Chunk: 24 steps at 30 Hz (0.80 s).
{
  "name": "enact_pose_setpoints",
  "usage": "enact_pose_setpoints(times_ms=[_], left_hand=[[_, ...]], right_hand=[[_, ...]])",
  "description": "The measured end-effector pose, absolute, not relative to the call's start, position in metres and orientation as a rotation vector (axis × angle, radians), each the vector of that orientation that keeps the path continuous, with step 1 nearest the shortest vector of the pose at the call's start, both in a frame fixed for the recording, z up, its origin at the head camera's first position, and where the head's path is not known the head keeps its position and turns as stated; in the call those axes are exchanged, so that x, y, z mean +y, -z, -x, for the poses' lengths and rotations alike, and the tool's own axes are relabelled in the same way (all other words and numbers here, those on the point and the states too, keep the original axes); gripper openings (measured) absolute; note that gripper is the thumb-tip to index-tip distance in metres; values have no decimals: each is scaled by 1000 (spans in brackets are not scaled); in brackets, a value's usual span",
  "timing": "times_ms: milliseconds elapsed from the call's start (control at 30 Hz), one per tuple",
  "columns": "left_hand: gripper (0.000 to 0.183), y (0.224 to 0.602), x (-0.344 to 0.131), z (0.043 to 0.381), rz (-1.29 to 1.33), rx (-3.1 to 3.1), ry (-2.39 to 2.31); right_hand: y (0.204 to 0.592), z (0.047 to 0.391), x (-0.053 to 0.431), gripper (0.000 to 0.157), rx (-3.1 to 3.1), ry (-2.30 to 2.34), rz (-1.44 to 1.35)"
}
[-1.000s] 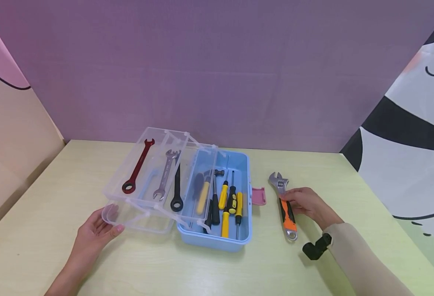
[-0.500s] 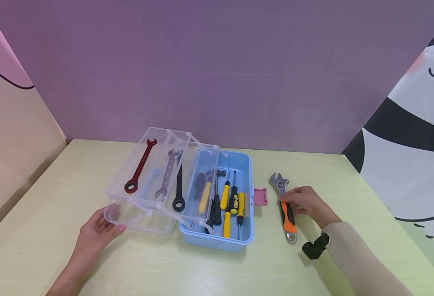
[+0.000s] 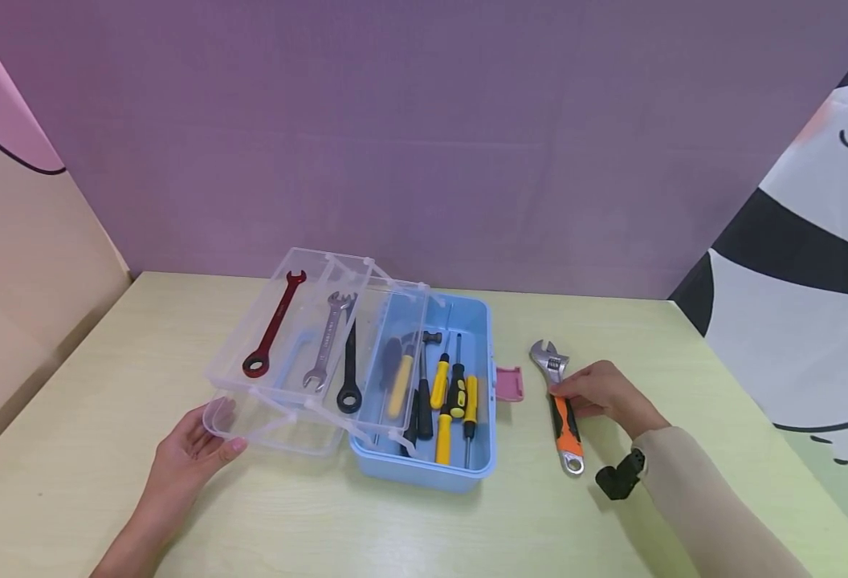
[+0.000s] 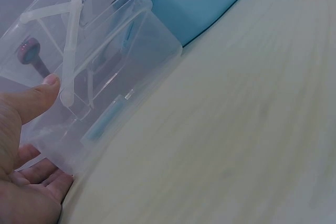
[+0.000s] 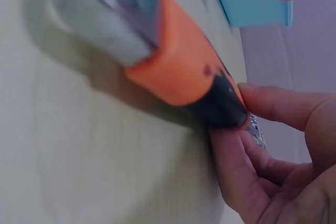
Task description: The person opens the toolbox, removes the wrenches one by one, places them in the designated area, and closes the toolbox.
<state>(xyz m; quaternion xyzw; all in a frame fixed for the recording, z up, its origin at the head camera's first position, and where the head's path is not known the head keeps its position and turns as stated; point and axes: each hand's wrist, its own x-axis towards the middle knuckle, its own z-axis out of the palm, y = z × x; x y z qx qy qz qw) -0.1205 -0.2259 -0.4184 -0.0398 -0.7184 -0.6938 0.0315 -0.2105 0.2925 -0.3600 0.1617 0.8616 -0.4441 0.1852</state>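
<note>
My right hand (image 3: 601,391) pinches an adjustable wrench (image 3: 567,429) by its orange-and-black handle, near the metal head. In the right wrist view, thumb and fingers (image 5: 231,166) meet on opposite sides of the handle, close over the table, and the steel end (image 5: 113,19) points at the camera. My left hand (image 3: 181,461) holds the near left end of the clear plastic lid (image 3: 272,437) of a blue toolbox (image 3: 424,474), thumb on one side and fingers on the other. Clear trays (image 3: 381,353) fold out over the box, carrying a red wrench (image 3: 274,325), a silver wrench (image 3: 325,341) and a black wrench (image 3: 349,361).
Inside the box lie several yellow and black screwdrivers (image 3: 470,397) and a small black-handled hammer (image 3: 425,409). A pink latch (image 3: 508,384) sticks out from its right side. A purple backdrop (image 3: 424,144) stands along the far edge of the pale table (image 3: 308,530).
The adjustable wrench and my right hand have shifted slightly right within the last half second. My left hand keeps its place at the lid; the view itself shifted slightly earlier.
</note>
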Motion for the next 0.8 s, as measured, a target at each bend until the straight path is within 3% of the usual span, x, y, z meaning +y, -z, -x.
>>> enact_pose_setpoints(times_ms=[800], left_hand=[[62,419,-226,121,84,-2233,2123]], right_hand=[[359,216,293,42,2481,1146,-498]])
